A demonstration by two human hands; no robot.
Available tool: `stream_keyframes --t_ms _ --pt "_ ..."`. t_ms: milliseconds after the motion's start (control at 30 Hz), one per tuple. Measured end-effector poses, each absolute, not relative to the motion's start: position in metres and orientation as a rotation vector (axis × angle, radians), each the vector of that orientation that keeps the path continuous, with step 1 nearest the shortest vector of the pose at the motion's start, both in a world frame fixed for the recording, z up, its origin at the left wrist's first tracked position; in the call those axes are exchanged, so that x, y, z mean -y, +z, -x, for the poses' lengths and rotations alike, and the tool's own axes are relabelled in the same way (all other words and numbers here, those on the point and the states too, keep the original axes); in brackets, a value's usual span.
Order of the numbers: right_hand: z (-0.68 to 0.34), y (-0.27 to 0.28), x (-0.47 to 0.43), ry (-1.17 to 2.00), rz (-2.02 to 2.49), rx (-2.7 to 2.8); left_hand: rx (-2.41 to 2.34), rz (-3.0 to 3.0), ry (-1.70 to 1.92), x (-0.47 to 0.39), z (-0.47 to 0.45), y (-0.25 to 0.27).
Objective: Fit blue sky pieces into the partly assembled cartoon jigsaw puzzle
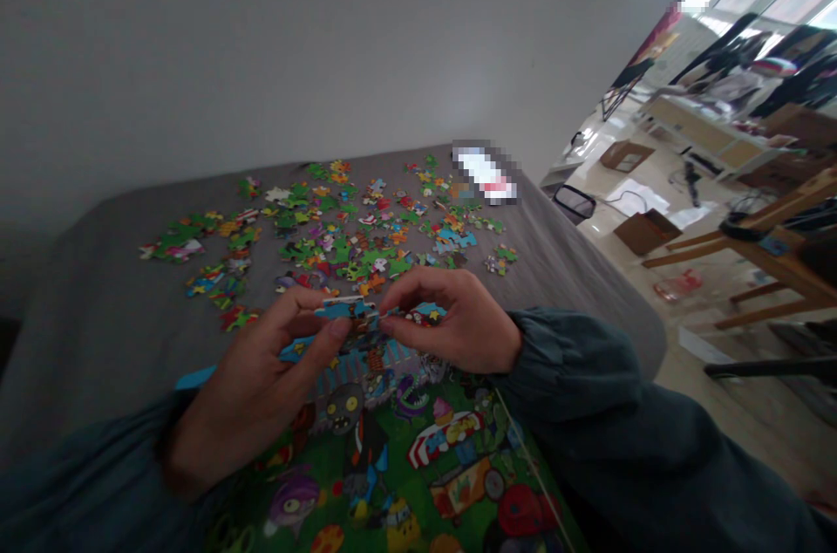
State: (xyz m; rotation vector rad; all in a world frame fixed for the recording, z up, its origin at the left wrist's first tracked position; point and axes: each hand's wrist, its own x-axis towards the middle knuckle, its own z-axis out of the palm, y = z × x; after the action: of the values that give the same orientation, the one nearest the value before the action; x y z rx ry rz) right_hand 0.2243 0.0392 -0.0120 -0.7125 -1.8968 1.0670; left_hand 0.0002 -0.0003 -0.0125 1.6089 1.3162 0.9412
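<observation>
My left hand (261, 383) is closed around a few joined blue jigsaw pieces (343, 307), thumb in front and fingers behind. Close beside it, my right hand (461, 322) pinches a small jigsaw piece (384, 315) against the right edge of the joined ones; whether the two interlock, I cannot tell. Below both hands lies a printed picture sheet or box lid (392, 457) with cartoon zombies and plants on green. My forearms hide its sides, and its upper part is partly covered by my hands.
Many loose jigsaw pieces (340, 252) are spread over the grey cloth-covered table (562, 265) beyond my hands. A lit phone (485, 174), blurred out, lies at the far right corner. Past the table's right edge are cardboard boxes (647, 232) and a wooden chair (758, 252) on the floor. A wall rises behind.
</observation>
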Motion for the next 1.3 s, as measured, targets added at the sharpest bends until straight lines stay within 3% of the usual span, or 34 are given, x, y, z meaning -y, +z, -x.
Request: stream_keyframes --t_ms 1300 --pt "-0.2249 -0.0176 -0.0395 0.999 0.724 1.979 -1.310 -1.680 1.063 -0.0001 0.0015 -0.0114"
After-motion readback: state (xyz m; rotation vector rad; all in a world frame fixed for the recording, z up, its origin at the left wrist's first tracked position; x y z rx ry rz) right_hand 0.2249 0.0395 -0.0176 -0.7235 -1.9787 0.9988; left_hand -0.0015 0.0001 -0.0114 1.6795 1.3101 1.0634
